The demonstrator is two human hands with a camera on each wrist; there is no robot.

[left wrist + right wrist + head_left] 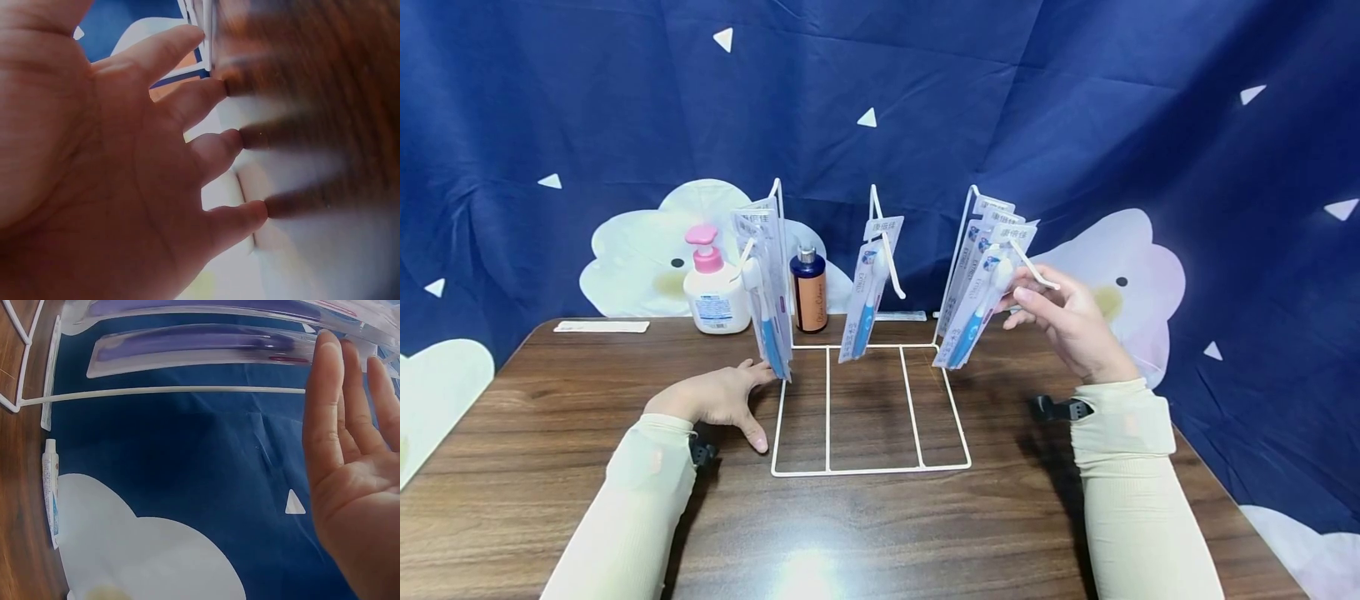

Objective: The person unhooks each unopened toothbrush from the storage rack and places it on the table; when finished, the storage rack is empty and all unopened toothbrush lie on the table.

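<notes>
A white wire rack (868, 471) stands on the wooden table (535, 433), with three upright hooks carrying packaged blue toothbrushes. My left hand (730, 398) lies flat and spread on the table at the rack's left front corner, fingertips by the bottom of the left packs (767, 283). A single pack (867, 292) hangs on the middle hook. My right hand (1048, 315) is raised beside the right packs (981, 292), at the hook's tip (1037, 275). In the right wrist view the right hand (350, 462) has straight fingers that touch a pack (200, 347). The left hand (156, 156) holds nothing.
A pink-pump lotion bottle (711, 287) and a brown bottle (808, 292) stand behind the rack's left side. A flat white strip (601, 327) lies at the table's far left. A small tube (50, 487) lies behind the rack. A blue cloth backdrop hangs close behind.
</notes>
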